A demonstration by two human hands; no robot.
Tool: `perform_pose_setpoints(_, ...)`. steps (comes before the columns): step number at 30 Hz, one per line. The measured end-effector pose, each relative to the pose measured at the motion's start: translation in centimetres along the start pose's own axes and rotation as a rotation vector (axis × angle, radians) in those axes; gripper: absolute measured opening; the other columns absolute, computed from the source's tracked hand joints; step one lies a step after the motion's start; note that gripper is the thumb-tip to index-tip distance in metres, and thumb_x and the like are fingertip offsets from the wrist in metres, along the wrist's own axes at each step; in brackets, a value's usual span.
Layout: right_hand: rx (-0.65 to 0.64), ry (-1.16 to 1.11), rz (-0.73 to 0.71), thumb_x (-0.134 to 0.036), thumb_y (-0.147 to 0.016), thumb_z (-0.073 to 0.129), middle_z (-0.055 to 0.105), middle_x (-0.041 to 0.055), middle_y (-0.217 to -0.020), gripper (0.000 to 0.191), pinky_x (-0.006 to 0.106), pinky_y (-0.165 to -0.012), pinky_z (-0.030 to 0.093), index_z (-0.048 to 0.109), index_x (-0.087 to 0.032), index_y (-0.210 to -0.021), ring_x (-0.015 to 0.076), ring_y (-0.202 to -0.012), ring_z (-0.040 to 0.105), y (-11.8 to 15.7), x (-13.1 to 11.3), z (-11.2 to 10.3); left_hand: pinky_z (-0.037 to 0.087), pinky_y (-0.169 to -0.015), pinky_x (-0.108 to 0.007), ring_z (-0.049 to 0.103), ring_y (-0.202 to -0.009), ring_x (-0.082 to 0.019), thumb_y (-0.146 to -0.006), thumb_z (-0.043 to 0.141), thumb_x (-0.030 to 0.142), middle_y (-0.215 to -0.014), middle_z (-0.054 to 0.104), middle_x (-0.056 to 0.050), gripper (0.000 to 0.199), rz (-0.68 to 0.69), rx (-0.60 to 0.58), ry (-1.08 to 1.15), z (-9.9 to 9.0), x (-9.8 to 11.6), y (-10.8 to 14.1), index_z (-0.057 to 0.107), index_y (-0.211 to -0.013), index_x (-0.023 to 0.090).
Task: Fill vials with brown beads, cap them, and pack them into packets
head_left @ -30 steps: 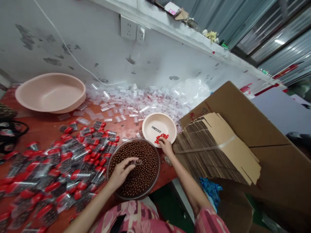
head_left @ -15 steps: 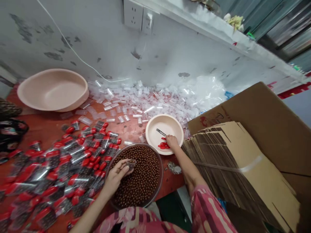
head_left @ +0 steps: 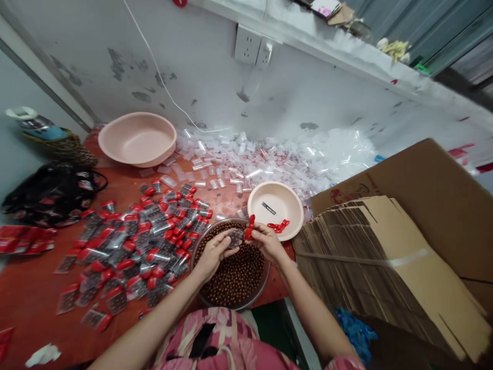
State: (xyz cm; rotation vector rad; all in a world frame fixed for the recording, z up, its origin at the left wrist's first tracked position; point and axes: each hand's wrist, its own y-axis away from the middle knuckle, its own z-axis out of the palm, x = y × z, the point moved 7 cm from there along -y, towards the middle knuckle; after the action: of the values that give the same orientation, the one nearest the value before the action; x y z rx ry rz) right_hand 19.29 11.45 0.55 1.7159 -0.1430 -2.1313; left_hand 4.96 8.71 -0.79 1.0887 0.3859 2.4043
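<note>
Two hands: left hand and right hand, both over the bead bowl, close together.
Left grip: narrow, thumb and fingers closed on a small clear bag with dark contents.
Right grip: narrow, fingertips pinching an upright red plastic piece, just beside the bag.
Bead bowl: round dark-rimmed bowl on the table, directly under both hands, filled with brown beads.
Cream bowl: cream bowl just past the bead bowl, rims almost touching; inside, a small metal blade and loose red pieces.
Table: red-orange table under all items.
Filled packets: clear packets with red tops, scattered in a wide spread left of the bead bowl.
Loose bags: heap of small clear bags along the wall, behind the cream bowl.
Basin: pink basin at the back left of the table, well apart from both hands.
Cardboard: flattened cardboard stack with a clear strap, right of the hands, against a brown cardboard box.
Wall: white double socket above the heap, white cable running down toward the bags.
</note>
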Motion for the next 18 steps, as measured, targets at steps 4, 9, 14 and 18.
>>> perform_pose_setpoints(4, 0.056, 0.201, -0.183, -0.029, -0.066, 0.067, 0.061, 0.0018, -0.093, 0.031, 0.032, -0.079, 0.044, 0.061, -0.022, -0.096, 0.0163, -0.085, 0.055, 1.8, -2.2, 2.8, 0.047, -0.083, -0.039, 0.057, -0.096, -0.023, -0.066, 0.066, 0.028, -0.108, 0.061, -0.007, 0.040, 0.041, 0.017, -0.049, 0.1, 0.2, 1.1, 0.060, -0.103, 0.017)
perform_pose_setpoints(9, 0.154, 0.577, -0.390, -0.026, -0.073, 0.062, 0.061, 0.0034, -0.089, 0.025, 0.030, -0.078, 0.043, 0.062, -0.021, -0.097, 0.0162, -0.083, 0.055, 4.0, -4.9, 3.3, 0.047, -0.083, -0.039, 0.056, -0.097, -0.023, -0.068, 0.063, 0.029, -0.108, 0.061, -0.007, 0.038, 0.095, -0.061, -0.126, 0.4, 0.7, 2.7, 0.060, -0.104, 0.018)
perform_pose_setpoints(14, 0.104, 0.790, -0.514, -0.024, -0.078, 0.057, 0.061, 0.0052, -0.091, 0.028, 0.030, -0.078, 0.043, 0.058, -0.020, -0.106, 0.0165, -0.084, 0.056, 5.7, -7.1, 5.1, 0.046, -0.085, -0.039, 0.058, -0.095, -0.023, -0.071, 0.059, 0.033, -0.106, 0.063, -0.006, 0.035, 0.235, -0.075, -0.432, -0.1, 1.9, 4.1, 0.061, -0.102, 0.018)
perform_pose_setpoints(18, -0.015, 0.923, -0.583, -0.025, -0.080, 0.054, 0.061, 0.0063, -0.091, 0.029, 0.030, -0.076, 0.044, 0.056, -0.020, -0.108, 0.0166, -0.083, 0.056, 6.5, -7.7, 7.8, 0.041, -0.089, -0.037, 0.058, -0.095, -0.022, -0.074, 0.054, 0.033, -0.103, 0.065, -0.005, 0.032, 0.388, -0.059, -0.701, -0.2, 3.2, 5.3, 0.063, -0.100, 0.019)
